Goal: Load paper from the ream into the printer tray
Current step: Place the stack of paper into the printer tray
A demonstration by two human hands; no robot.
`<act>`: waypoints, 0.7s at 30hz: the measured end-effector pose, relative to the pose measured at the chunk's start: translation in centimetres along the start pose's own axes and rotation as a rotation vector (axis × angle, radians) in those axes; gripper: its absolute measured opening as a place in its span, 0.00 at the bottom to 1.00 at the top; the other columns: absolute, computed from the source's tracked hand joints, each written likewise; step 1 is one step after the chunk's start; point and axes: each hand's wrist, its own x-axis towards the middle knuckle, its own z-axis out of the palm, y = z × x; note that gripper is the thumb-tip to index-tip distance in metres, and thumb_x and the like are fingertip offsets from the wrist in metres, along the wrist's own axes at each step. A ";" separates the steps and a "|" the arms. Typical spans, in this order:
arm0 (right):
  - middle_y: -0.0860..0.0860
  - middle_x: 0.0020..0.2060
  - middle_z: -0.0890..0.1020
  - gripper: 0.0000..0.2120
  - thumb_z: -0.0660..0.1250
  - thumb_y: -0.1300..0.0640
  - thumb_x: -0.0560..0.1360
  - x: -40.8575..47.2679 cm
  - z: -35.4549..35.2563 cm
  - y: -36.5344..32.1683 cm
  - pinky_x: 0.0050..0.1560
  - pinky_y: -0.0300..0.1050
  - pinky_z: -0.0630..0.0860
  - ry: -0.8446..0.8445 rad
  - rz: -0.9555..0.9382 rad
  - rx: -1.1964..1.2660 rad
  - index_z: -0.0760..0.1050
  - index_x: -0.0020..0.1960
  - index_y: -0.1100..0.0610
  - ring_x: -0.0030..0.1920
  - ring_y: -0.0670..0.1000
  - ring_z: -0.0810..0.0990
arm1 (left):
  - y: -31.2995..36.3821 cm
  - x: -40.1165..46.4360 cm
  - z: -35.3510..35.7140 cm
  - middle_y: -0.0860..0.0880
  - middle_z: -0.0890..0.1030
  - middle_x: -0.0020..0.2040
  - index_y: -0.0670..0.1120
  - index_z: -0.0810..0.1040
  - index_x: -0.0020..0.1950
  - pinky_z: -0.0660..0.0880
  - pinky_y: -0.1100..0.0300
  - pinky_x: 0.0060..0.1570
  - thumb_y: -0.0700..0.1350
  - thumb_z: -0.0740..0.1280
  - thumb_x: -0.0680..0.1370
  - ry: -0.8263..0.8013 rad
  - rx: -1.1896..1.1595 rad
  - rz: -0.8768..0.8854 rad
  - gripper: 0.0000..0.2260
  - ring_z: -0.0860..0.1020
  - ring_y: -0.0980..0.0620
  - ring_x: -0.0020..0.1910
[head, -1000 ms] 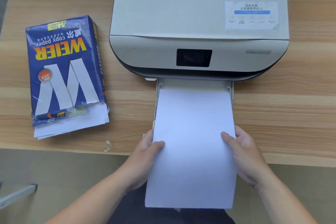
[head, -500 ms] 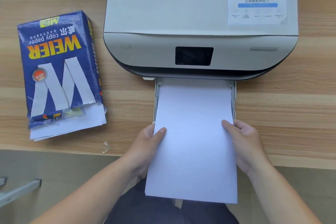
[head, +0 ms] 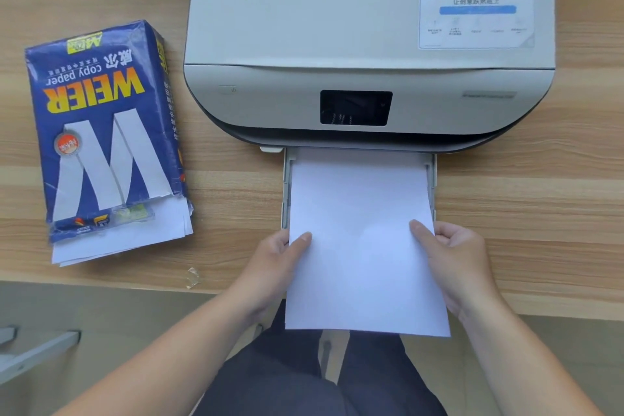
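A white stack of paper (head: 363,230) lies lengthwise in the pulled-out printer tray (head: 287,192), its far end under the grey printer (head: 337,27). Its near end overhangs the table edge above my lap. My left hand (head: 273,267) grips the stack's left edge, thumb on top. My right hand (head: 452,257) grips the right edge the same way. The blue ream (head: 101,132) lies at the left, its near end torn open with white sheets sticking out.
The wooden table (head: 523,206) carries everything; its front edge runs just behind my wrists. A small scrap of clear wrapping (head: 192,277) lies near that edge. A grey metal bar (head: 37,351) shows low at the left.
Both hands have moved away from me with the stack, so more of the paper now lies inside the tray and less overhangs the table edge.
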 end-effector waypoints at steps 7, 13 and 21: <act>0.52 0.28 0.60 0.22 0.70 0.51 0.79 -0.4 0.3 -0.7 0.34 0.45 0.54 0.058 -0.053 -0.120 0.67 0.35 0.63 0.31 0.52 0.57 | -0.6 0.5 0.6 0.41 0.89 0.56 0.43 0.81 0.59 0.82 0.37 0.61 0.45 0.62 0.87 0.109 0.025 0.053 0.10 0.87 0.37 0.57; 0.55 0.29 0.63 0.21 0.68 0.51 0.80 -0.7 -0.3 0.5 0.36 0.46 0.55 0.057 -0.110 -0.291 0.69 0.38 0.67 0.32 0.53 0.58 | 1.1 1.1 1.6 0.49 0.88 0.54 0.44 0.78 0.64 0.85 0.46 0.57 0.44 0.64 0.86 0.195 0.018 0.118 0.09 0.88 0.48 0.53; 0.50 0.37 0.83 0.12 0.71 0.50 0.78 -0.9 0.4 -1.5 0.35 0.42 0.70 0.186 -0.269 -0.402 0.77 0.57 0.55 0.38 0.50 0.80 | -1.8 -1.2 -0.3 0.63 0.74 0.62 0.60 0.67 0.75 0.80 0.62 0.52 0.52 0.75 0.78 0.280 0.515 0.479 0.29 0.78 0.60 0.56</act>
